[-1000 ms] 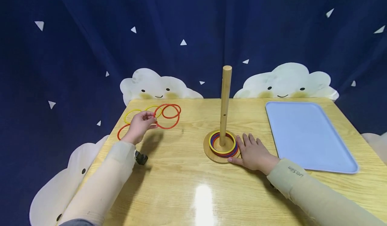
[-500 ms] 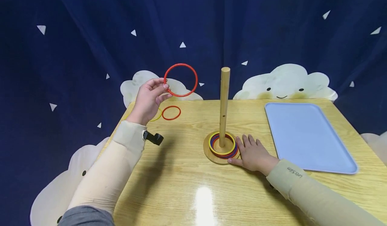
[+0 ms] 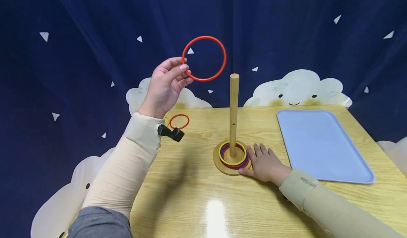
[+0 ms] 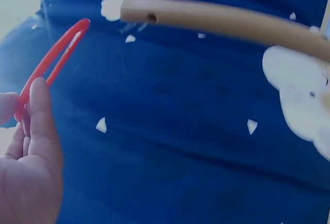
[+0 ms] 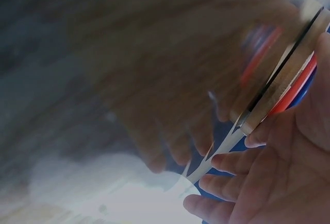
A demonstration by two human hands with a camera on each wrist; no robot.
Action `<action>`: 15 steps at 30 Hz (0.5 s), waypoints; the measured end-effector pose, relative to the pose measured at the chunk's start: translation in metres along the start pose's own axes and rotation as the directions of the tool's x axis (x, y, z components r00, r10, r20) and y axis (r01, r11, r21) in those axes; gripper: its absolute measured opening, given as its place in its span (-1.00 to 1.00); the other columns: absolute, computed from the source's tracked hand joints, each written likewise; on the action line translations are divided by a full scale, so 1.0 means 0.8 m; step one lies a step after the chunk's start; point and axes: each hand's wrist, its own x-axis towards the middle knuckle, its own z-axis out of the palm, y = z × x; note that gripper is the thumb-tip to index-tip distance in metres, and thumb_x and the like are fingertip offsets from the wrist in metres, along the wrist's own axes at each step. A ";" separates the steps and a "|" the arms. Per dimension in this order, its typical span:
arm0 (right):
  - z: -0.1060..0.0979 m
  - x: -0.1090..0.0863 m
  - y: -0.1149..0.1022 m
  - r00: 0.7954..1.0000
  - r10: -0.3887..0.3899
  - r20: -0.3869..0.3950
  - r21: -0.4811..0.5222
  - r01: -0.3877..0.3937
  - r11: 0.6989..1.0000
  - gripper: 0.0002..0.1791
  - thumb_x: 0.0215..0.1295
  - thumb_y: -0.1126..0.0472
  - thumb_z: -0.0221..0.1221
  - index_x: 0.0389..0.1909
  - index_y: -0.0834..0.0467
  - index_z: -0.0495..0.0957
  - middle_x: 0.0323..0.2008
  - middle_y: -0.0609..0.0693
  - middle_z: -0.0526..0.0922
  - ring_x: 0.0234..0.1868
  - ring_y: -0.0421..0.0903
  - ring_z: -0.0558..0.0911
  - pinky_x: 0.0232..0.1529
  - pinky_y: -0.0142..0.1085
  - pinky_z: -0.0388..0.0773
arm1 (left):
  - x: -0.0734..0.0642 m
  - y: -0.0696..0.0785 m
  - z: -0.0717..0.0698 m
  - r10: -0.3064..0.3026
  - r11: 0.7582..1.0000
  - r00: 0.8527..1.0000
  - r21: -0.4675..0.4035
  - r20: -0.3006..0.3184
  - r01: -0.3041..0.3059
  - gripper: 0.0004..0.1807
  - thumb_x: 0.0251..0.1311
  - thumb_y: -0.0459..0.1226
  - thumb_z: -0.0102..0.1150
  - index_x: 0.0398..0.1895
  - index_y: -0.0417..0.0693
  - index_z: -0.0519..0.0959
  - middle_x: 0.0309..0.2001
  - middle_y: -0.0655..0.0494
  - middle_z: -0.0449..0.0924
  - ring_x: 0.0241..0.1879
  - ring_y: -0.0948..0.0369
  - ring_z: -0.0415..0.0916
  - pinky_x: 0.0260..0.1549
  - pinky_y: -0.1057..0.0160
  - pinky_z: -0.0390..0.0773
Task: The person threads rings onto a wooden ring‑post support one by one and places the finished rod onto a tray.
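Observation:
My left hand pinches a red ring at its left side, between thumb and fingers. The ring is raised, up and left of the top of a wooden peg. In the left wrist view the ring stands apart from the peg. Yellow, blue and red rings lie stacked round the peg's foot, a yellow ring uppermost, on the round wooden base. With fingers spread, my right hand rests at the base's right side; the right wrist view shows its fingertips by the base.
On the table's far left lie another red ring and part of a yellow ring, the latter half hidden by my left arm. A light blue tray lies on the right. A dark blue curtain hangs behind the table.
My left hand has lifted the red ring from the loose rings at left, carrying it up and right towards the peg. The right hand has stayed at the base.

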 end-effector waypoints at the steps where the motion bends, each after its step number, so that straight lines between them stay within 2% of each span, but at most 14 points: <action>1: 0.002 0.001 0.001 1.000 -0.002 0.001 -0.002 0.002 1.000 0.25 0.31 -0.63 -0.12 0.52 0.42 0.15 0.43 0.56 0.17 0.45 0.53 0.14 0.37 0.40 0.18 | 0.000 -0.003 0.004 -0.012 1.000 1.000 -0.011 0.014 0.013 -0.78 0.39 -0.60 0.03 -0.21 -0.21 0.63 -0.34 -0.02 0.60 -0.38 0.18 0.60 -0.32 0.32 0.71; 4: 0.011 0.003 0.004 1.000 -0.003 -0.010 -0.004 0.003 1.000 0.24 0.32 -0.63 -0.12 0.53 0.41 0.16 0.44 0.55 0.17 0.46 0.52 0.14 0.37 0.39 0.18 | 0.001 -0.015 0.014 -0.062 0.997 0.996 -0.034 0.062 0.064 -0.80 0.39 -0.60 0.05 -0.20 -0.23 0.64 -0.34 -0.02 0.61 -0.37 0.18 0.60 -0.31 0.32 0.71; 8: 0.013 0.002 0.004 1.000 -0.002 -0.004 -0.018 0.002 1.000 0.24 0.32 -0.63 -0.13 0.52 0.42 0.17 0.44 0.55 0.17 0.46 0.52 0.14 0.37 0.39 0.19 | -0.003 -0.034 0.023 -0.160 0.987 0.981 -0.009 0.111 0.162 -0.76 0.40 -0.60 0.03 -0.22 -0.19 0.65 -0.33 0.01 0.61 -0.38 0.20 0.60 -0.31 0.31 0.71; 11: 0.005 0.000 0.000 1.000 -0.002 0.013 -0.020 0.002 1.000 0.24 0.32 -0.62 -0.12 0.52 0.43 0.16 0.43 0.57 0.17 0.46 0.53 0.14 0.36 0.40 0.19 | -0.006 -0.048 0.025 -0.241 0.970 0.965 0.061 0.107 0.235 -0.73 0.42 -0.60 -0.02 -0.23 -0.16 0.64 -0.32 0.02 0.60 -0.38 0.21 0.58 -0.32 0.33 0.71; 15: -0.007 -0.003 -0.006 0.999 0.006 0.034 -0.015 -0.006 1.000 0.18 0.36 -0.55 -0.03 0.52 0.43 0.15 0.43 0.57 0.17 0.46 0.53 0.13 0.37 0.38 0.19 | -0.008 -0.062 0.018 -0.311 0.942 0.948 0.154 0.069 0.298 -0.78 0.45 -0.57 0.00 -0.21 -0.17 0.60 -0.28 0.03 0.57 -0.36 0.21 0.56 -0.32 0.34 0.70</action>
